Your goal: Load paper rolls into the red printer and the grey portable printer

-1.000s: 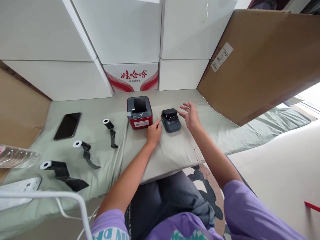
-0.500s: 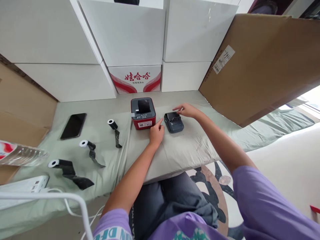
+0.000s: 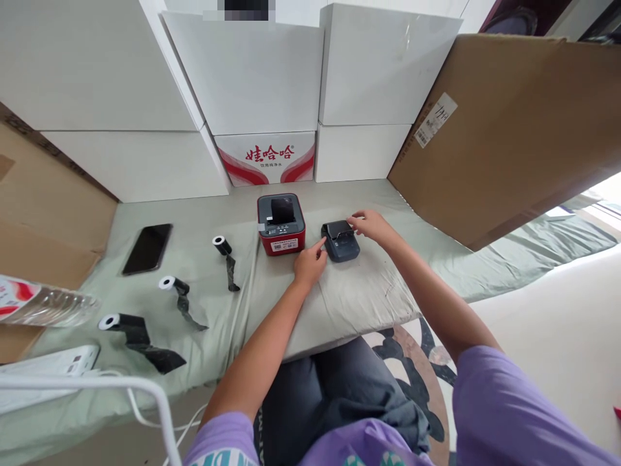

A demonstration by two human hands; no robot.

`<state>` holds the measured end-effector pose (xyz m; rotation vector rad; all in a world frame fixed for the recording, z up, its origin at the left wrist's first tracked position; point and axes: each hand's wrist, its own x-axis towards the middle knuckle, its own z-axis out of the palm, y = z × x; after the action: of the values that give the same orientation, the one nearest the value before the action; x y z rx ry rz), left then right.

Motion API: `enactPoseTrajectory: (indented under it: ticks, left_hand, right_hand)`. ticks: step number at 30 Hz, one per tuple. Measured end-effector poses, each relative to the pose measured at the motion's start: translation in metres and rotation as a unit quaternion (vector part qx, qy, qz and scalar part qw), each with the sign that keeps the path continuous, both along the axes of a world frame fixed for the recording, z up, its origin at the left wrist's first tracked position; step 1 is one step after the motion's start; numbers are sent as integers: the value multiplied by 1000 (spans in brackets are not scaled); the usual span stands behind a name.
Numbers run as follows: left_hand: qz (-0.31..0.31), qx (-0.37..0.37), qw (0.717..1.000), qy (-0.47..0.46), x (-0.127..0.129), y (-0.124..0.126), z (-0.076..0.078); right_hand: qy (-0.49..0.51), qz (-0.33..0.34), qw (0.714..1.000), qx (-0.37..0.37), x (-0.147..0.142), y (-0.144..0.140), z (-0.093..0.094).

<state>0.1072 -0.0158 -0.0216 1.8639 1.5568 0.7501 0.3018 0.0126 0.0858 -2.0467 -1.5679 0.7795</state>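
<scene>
A makeshift home packing corner: white cartons [image 3: 242,71] stacked along the top of the frame, a brown cardboard box [image 3: 509,123] at right, a cloth-covered worktop [image 3: 339,304].

Red printer [image 3: 281,224] crowds the left; bare cloth [image 3: 369,285] lies open right.

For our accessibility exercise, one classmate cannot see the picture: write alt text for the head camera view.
A seated person's left hand and right hand touch either side of a small dark label printer on a pale green cloth-covered surface. A red printer stands just left of it; further left lie three black rolls and a phone.
</scene>
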Motion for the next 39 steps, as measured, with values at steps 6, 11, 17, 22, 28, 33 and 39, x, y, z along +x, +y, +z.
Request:
enactPoseTrajectory:
  ticks: [6,11,17,22,28,33,39]
  left_hand:
    - [5,-8,1000,-4,-1,0,1]
    - [7,0,1000,2,0,0,1]
    - [6,-6,1000,9,0,0,1]
    - [5,-8,1000,5,0,1,1]
    - [4,-3,1000,-7,0,0,2]
    - [0,-20,1000,-16,0,1,3]
    - [12,-45,999,-23,1,1,12]
  right_hand:
    - [201,-37,977,61,1,13,-7]
    - [68,72,993,58,6,34,-31]
    - [-272,238,932,33,5,48,-24]
    - [-356,235,903,-53,-16,54,-21]
    - [-250,280,927,21,7,60,-3]
    - [70,289,954,47,3,34,46]
    - [253,388,881,94,-103,0,65]
